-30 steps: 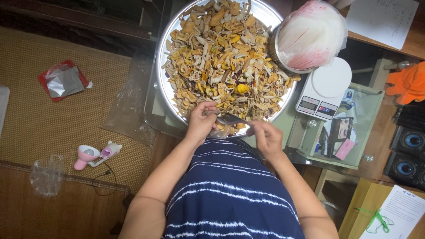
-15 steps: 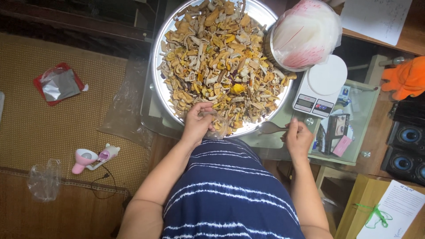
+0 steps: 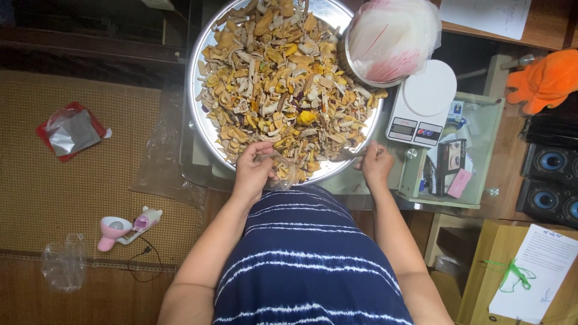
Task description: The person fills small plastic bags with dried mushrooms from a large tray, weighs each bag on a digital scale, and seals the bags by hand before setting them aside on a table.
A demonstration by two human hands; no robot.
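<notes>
**Spill risk at the near rim of the tray**

Position: my left hand (image 3: 253,171) is at the near edge of the round metal tray (image 3: 198,72), fingers curled around a small clear plastic bag (image 3: 283,174) that hangs off the rim towards my lap. My right hand (image 3: 376,164) is closed around the handle of a metal scoop (image 3: 344,154), whose working end rests at the edge of the heap of dried yellow-brown slices (image 3: 280,84).

Orientation: the scoop's long axis runs roughly left to right across my view, handle in my right fist, bowl pointing left towards the bag. The bag's mouth seems to face up and towards the heap; the film is too clear to be certain.

Risks, as I judge them:
- The bag mouth is limp. If my left fingers let it sag, slices would miss and drop onto my striped shirt (image 3: 313,259) or the floor.
- The heap sits right up to the rim; a sideways push with the scoop could sweep pieces over the edge.
- The bowl with a plastic cover (image 3: 391,39) overlaps the tray's far right side, just above the white kitchen scale (image 3: 421,102); jolting the tray could shift it.
</notes>
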